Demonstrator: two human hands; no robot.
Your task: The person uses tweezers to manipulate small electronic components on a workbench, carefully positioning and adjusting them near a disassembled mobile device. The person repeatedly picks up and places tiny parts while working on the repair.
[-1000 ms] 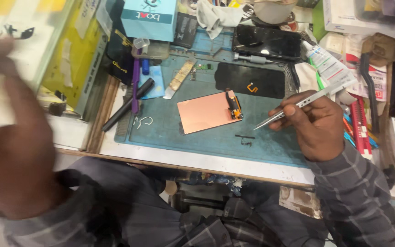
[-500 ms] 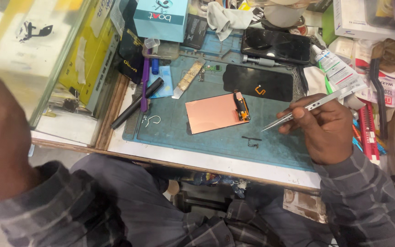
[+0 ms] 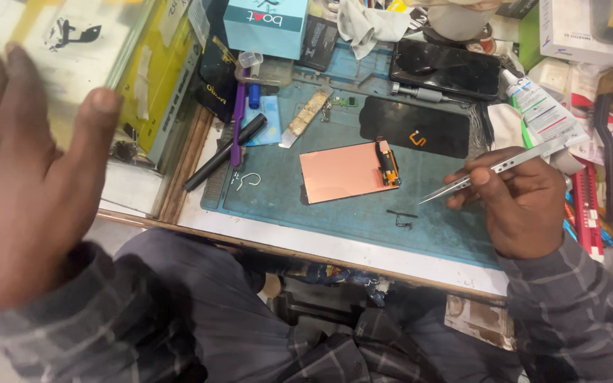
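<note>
The right hand [image 3: 526, 209] is pinching slim silver metal tweezers [image 3: 494, 170] near the copper-coloured rectangular panel [image 3: 342, 171]. The left hand [image 3: 19, 177] is hanging spread open, holding nothing. Unsteadied, the tips could be risking scratching the panel's orange flex connector [image 3: 389, 164].

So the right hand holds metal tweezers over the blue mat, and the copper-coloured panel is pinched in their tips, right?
Not quite. In the head view the right hand does hold the metal tweezers over the blue mat, but their tips are empty. The copper-coloured panel lies flat on the mat, apart from the tips and to their left.
</note>
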